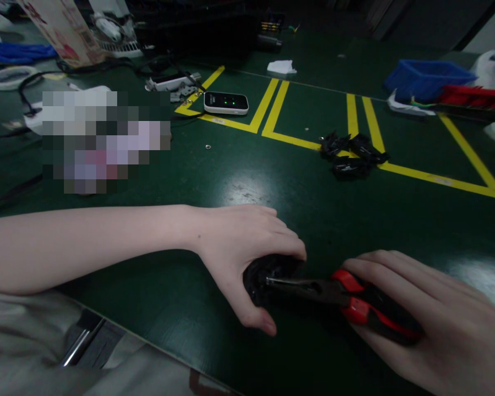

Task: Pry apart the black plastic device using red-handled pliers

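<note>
Low over the green table, my left hand (251, 247) curls its fingers and thumb around a black part (258, 278), whose exact kind I cannot make out. My right hand (433, 308) is closed on the red and black handles of long-nose pliers (355, 300). The jaws point left, and their tips reach the black part, where a small shiny metal bit shows between them. Most of the part is hidden by my left hand and by shadow.
Crumpled black pieces (352, 154) lie beyond my hands on yellow tape lines. A white-edged device (226, 103) with green lights sits farther back, and a small metal ring (208, 147) nearer. A blue bin (429, 80) stands back right; cables run along the left.
</note>
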A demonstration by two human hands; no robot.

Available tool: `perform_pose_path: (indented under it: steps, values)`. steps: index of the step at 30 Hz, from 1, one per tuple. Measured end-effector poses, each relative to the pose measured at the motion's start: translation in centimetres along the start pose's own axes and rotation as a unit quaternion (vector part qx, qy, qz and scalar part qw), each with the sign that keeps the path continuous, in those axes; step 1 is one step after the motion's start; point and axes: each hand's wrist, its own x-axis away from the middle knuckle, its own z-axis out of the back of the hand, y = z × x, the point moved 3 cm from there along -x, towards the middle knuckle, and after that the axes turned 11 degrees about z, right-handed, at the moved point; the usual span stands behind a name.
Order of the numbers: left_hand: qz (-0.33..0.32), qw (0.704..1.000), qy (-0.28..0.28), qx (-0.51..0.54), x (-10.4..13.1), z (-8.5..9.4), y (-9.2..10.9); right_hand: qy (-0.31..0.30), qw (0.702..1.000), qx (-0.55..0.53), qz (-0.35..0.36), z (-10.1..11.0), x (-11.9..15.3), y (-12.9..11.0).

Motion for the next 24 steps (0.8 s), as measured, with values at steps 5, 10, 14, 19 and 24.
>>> perform_pose_path:
  steps: [5,10,14,19,24]
  values:
    - [-0.005,1.000,0.005,0.012,0.00,0.11,0.03,0.001,1.000,0.002,-0.020,0.12,0.44,0.12]
    - [0.008,1.000,-0.004,0.028,-0.02,0.19,0.00,0.014,0.999,-0.030,-0.037,0.01,-0.01,0.16]
    - [0.012,0.999,-0.002,0.032,0.04,0.27,0.03,0.020,0.998,-0.051,-0.044,-0.23,-0.06,0.22]
    - [0.018,0.999,-0.004,0.031,0.01,0.22,0.01,0.015,0.997,-0.060,-0.047,-0.22,0.01,0.38]
    - [0.018,0.999,-0.002,0.037,-0.01,0.19,-0.06,0.020,0.998,-0.041,-0.033,-0.06,-0.22,0.12]
